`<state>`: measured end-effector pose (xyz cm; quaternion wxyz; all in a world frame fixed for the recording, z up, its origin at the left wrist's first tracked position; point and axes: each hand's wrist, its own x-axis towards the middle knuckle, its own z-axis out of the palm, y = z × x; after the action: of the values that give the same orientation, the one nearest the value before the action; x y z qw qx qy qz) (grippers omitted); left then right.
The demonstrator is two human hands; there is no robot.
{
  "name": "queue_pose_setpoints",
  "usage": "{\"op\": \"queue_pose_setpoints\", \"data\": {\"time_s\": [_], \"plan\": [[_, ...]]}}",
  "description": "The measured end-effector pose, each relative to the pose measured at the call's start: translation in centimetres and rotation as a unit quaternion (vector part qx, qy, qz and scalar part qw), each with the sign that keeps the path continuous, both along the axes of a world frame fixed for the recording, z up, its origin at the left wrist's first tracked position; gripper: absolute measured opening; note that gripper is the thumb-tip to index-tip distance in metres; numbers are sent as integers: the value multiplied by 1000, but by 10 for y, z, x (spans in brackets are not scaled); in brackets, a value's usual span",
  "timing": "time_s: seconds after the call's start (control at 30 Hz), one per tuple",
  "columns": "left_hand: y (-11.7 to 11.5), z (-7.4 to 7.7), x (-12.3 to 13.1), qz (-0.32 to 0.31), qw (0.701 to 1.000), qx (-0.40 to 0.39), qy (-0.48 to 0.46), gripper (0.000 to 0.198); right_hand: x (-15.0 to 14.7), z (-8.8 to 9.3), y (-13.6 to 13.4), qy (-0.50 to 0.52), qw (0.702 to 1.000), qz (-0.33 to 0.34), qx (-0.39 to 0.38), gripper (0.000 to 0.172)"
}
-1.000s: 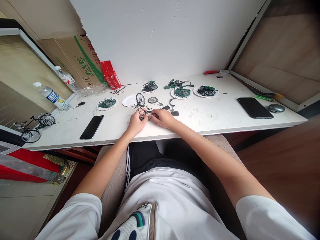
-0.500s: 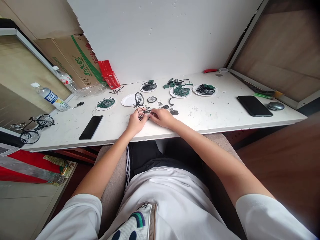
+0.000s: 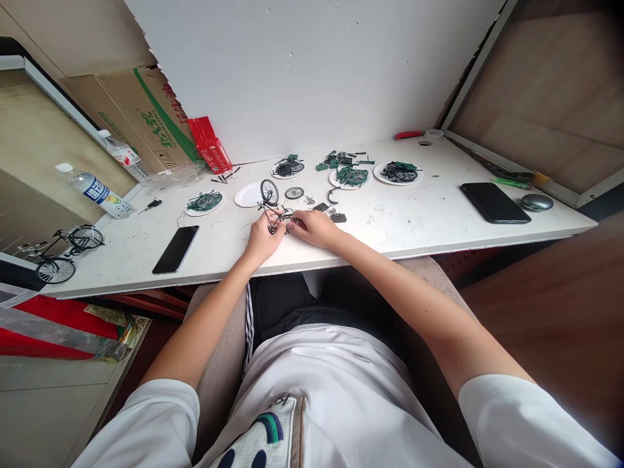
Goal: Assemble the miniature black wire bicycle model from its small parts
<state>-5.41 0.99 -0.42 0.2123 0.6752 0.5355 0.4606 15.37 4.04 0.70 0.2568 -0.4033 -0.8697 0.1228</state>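
Note:
My left hand is closed round the frame of a small black model bicycle, whose one fitted wheel points up and away from me. At the bicycle's right side my right hand has its fingertips pinched together against the frame; whether a small part sits between them is hidden. Just beyond the hands a loose spoked wheel lies flat on the white table. A curved black piece and a dark flat block lie right of it.
Paper plates with green and black parts stand along the back. A finished-looking model bicycle, a phone and a bottle are on the left. Another phone and a silver mouse lie right.
The whole view has shifted slightly. Both hands stay at the model bicycle with almost the same grip.

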Motion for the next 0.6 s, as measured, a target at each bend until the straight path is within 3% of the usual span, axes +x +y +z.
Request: {"op": "queue_pose_setpoints", "data": {"time_s": [0.6], "plan": [[1, -1, -1, -4, 1000, 2, -5, 30, 0, 0, 0, -1, 1000, 1, 3, 32]]}}
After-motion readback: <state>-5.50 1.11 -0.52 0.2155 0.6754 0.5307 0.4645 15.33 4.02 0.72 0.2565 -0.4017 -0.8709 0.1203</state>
